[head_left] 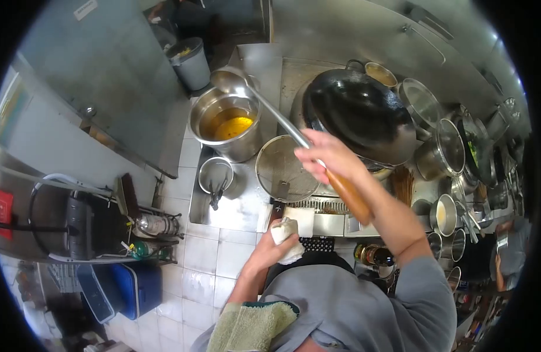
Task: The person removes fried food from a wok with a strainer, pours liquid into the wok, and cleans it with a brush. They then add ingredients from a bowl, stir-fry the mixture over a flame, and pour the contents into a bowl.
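Observation:
My right hand [329, 155] is closed round the shaft of a long metal ladle [282, 119] with a wooden handle end. The ladle's bowl hangs over the far rim of a steel pot [199, 130] containing yellow oil [232, 126]. My left hand [271, 249] is closed on a folded white cloth [287, 233], close to my waist. A round mesh strainer [288, 167] lies just beyond it, its dark handle running toward this hand. To the right of the strainer sits a large black wok [358, 111] on the stove.
A small steel container [216, 176] with tongs stands below the pot. Several pots and strainers, including a steel pot [432, 158], crowd the right side. A grey bin [191, 63] stands at the back left, and a blue cooler box [136, 287] on the tiled floor.

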A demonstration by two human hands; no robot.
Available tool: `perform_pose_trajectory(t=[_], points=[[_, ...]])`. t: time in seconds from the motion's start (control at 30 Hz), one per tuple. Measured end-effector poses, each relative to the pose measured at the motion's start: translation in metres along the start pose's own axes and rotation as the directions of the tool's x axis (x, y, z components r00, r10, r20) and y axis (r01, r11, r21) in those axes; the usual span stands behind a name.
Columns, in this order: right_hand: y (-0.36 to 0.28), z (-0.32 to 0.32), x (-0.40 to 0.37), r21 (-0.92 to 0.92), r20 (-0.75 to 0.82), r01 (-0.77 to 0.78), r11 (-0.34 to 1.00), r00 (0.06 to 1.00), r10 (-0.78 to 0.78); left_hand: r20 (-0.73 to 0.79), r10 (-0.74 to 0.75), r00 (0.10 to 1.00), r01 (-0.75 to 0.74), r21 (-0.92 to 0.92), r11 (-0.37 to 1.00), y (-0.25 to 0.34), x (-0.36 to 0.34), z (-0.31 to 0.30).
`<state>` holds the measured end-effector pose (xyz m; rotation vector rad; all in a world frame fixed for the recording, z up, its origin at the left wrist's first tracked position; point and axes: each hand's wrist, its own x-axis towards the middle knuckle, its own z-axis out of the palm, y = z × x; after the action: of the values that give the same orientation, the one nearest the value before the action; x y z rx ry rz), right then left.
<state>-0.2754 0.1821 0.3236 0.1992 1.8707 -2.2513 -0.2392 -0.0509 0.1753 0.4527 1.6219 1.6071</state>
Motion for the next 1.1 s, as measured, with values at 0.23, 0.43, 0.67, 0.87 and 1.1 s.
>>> perform_pose_trajectory(t=[0.23, 0.43, 0.67, 0.87, 1.1], points=[[-0.012, 0.030, 0.074, 0.517, 0.193, -0.385, 0.765, 0.923, 0.334, -0.014, 0.013, 1.000, -0.013, -0.010, 1.000, -0.004, -0.006, 0.005], [0.001, 0.033, 0.082, 0.736, 0.221, -0.373, 0.566, 0.921, 0.320, -0.064, 0.021, 0.998, -0.019, 0.033, 0.999, -0.011, -0.015, -0.005], [0.004, 0.034, 0.083, 0.853, 0.220, -0.327, 0.408, 0.932, 0.288, -0.170, 0.074, 0.983, -0.006, 0.370, 0.929, 0.008, -0.025, -0.013], [0.010, 0.029, 0.061, 0.944, 0.237, -0.268, 0.194, 0.957, 0.167, -0.194, 0.103, 0.976, 0.011, 0.508, 0.861, 0.011, -0.031, -0.015], [0.021, 0.023, 0.014, 0.950, 0.300, -0.309, -0.037, 0.941, -0.159, -0.156, 0.132, 0.979, -0.004, 0.631, 0.775, 0.009, -0.030, -0.009]])
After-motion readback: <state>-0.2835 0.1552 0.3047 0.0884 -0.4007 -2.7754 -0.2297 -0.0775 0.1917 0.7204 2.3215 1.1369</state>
